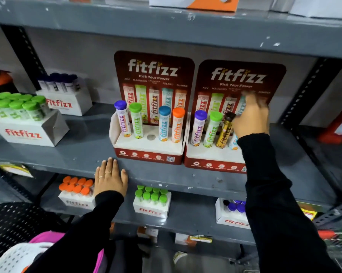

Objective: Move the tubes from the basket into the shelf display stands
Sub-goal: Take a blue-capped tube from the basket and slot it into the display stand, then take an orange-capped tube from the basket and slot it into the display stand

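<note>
Two red display stands sit side by side on the middle shelf. The left stand [148,152] holds purple, green, blue and orange tubes, and its middle hole [151,137] is empty. The right stand [213,160] holds a purple tube [198,129], a green tube [212,131] and a brown-capped gold tube [224,133]. A pale blue tube [232,143] stands in the fourth slot, with only its foot showing. My right hand [252,117] is blurred over its upper part, so the grip is unclear. My left hand [110,178] lies flat on the shelf's front edge, holding nothing.
White boxes of green-capped tubes [26,123] and dark-capped tubes [65,99] stand at the left of the same shelf. The shelf below carries boxes with orange [76,194], green [151,201] and purple [232,213] caps. A black perforated object [10,223] is at lower left.
</note>
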Demonstrator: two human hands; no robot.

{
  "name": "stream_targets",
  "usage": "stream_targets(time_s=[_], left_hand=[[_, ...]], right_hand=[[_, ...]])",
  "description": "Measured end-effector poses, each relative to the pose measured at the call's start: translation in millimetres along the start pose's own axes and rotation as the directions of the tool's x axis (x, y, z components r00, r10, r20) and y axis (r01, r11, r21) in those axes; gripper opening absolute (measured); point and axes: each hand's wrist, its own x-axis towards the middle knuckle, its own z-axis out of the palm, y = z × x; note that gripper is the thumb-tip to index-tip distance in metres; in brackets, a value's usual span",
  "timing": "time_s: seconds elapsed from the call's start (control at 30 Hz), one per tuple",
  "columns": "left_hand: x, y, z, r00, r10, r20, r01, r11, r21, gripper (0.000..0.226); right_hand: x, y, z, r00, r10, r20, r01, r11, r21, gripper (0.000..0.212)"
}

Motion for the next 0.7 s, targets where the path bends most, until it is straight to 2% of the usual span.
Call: stream_targets(time_s=[0.1, 0.23, 0.37, 0.5, 0.57, 0.63, 0.7], left_hand=[[3, -1, -3, 0.999, 0.023, 0.035, -0.023, 1.000, -0.002, 0.066], [0, -18, -9, 0.995, 0.102, 0.002, -0.102, 0.994, -0.025, 0.058], [-24, -70, -8, 0.994, 0.043, -0.096, -0.043, 0.999, -0.004, 0.053], [-79, -142, 10, 0.991, -0.115, -0.068, 0.116, 0.993, 0.008, 0.053], [-123, -182, 22, 0.970, -0.244, 0.011, 0.244, 0.970, 0.018, 0.055], [-170, -213, 30, 0.924, -0.371, 0.091, 0.366, 0.928, 0.065, 0.058], [-208, -232, 34, 0.859, -0.486, 0.159, 0.473, 0.873, 0.116, 0.074]], right_hand=[[-25, -45, 26, 0.971, -0.210, -0.115, 0.223, 0.967, 0.126, 0.049], [-82, -106, 85, 0.855, -0.513, -0.078, 0.512, 0.811, 0.282, 0.038], [-156, -149, 144, 0.737, -0.662, 0.135, 0.538, 0.696, 0.475, 0.033], [-228, -178, 192, 0.602, -0.700, 0.384, 0.460, 0.697, 0.550, 0.021], [-263, -195, 215, 0.453, -0.711, 0.538, 0.416, 0.703, 0.577, 0.021], [-295, -209, 232, 0.216, -0.690, 0.691, 0.418, 0.705, 0.573, 0.022], [-321, -219, 246, 0.062, -0.674, 0.736, 0.428, 0.684, 0.591, 0.033]])
